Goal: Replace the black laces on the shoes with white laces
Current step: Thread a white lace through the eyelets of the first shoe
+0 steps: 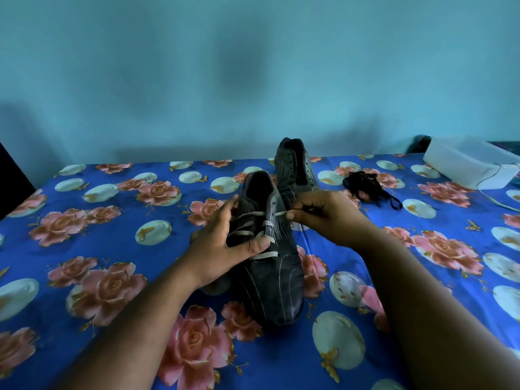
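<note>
A dark grey shoe (270, 280) stands in the middle of the flowered cloth, toe toward me, with a white lace (253, 235) crossing several of its eyelets. My left hand (219, 243) grips the shoe from its left side, thumb pressed across the lace rows. My right hand (323, 218) pinches the end of the white lace where it comes out of an upper right eyelet. A second dark shoe (295, 167) stands behind it with bare eyelets. A heap of black laces (365, 184) lies to its right.
A white box (470, 164) with a thin white cord sits at the far right on the blue flowered cloth (112, 249). A turquoise wall rises right behind the surface. A dark object cuts in at the far left edge.
</note>
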`<action>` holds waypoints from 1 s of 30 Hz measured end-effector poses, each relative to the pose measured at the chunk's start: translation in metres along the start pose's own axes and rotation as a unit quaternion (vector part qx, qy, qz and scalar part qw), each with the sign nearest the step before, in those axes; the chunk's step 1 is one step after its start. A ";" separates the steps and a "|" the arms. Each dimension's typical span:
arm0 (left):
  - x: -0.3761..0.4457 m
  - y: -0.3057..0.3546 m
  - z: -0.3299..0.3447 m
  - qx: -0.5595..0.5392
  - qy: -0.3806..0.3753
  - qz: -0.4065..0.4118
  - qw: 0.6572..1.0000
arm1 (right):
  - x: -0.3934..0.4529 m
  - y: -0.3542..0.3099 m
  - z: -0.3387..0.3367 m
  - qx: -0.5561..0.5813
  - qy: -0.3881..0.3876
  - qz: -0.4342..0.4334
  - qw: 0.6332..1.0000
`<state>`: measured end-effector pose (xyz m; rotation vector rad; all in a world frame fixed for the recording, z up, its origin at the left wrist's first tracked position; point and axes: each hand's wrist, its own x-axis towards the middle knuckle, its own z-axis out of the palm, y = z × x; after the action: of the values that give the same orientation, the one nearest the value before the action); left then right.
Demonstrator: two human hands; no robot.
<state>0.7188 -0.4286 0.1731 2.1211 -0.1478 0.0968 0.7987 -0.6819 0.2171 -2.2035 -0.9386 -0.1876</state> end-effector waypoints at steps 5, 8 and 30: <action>0.000 0.001 0.004 0.004 0.027 -0.003 1.000 | 0.001 0.016 -0.013 -0.061 0.120 0.087 0.987; -0.002 0.004 0.002 0.006 0.019 -0.011 1.000 | -0.001 0.030 -0.019 -0.098 0.237 0.206 0.944; -0.011 0.018 -0.026 -0.037 0.019 0.017 0.999 | 0.002 -0.004 0.003 0.067 0.015 -0.015 0.998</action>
<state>0.7047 -0.4153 0.2004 2.0416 -0.1633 0.1495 0.7970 -0.6768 0.2186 -2.0594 -0.9412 -0.1660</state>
